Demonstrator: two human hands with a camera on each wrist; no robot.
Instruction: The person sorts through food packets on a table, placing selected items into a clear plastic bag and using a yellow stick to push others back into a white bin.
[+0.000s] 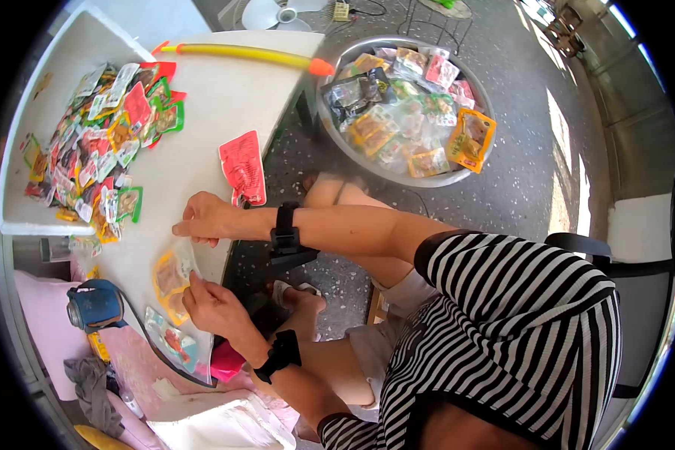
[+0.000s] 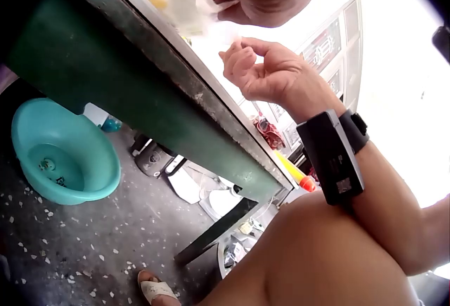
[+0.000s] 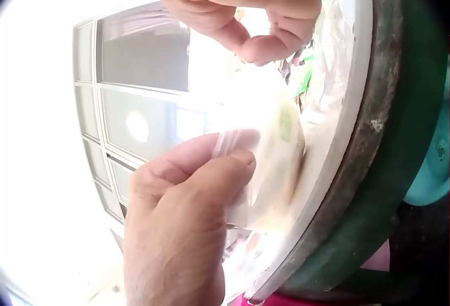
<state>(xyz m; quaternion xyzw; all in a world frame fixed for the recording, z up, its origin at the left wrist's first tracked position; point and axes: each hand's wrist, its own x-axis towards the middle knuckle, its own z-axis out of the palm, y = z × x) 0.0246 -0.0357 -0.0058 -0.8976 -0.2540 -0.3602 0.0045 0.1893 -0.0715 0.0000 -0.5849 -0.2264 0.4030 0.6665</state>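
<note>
My left hand [image 1: 216, 306] pinches the edge of a clear plastic bag [image 3: 271, 172] between thumb and fingers. Inside the bag, yellow-edged food packets [image 1: 171, 274] show in the head view. My right hand [image 1: 206, 219] hovers over the table at the bag's other end. Its thumb and fingertips [image 3: 261, 50] are curled together right by the plastic; glare there hides whether they pinch it, so I cannot tell. A second clear bag [image 1: 178, 343] with a red and light blue packet lies beside my left hand. A red packet [image 1: 243, 169] lies beyond my right hand.
A white foam box [image 1: 15, 176] heaped with small snack packets [image 1: 90, 150] stands on the table [image 1: 225, 67]. A yellow tube [image 1: 240, 52] lies along its far side. On the floor sits a metal basin [image 1: 481, 82] of filled bags. A blue flask [image 1: 97, 306] stands near the edge.
</note>
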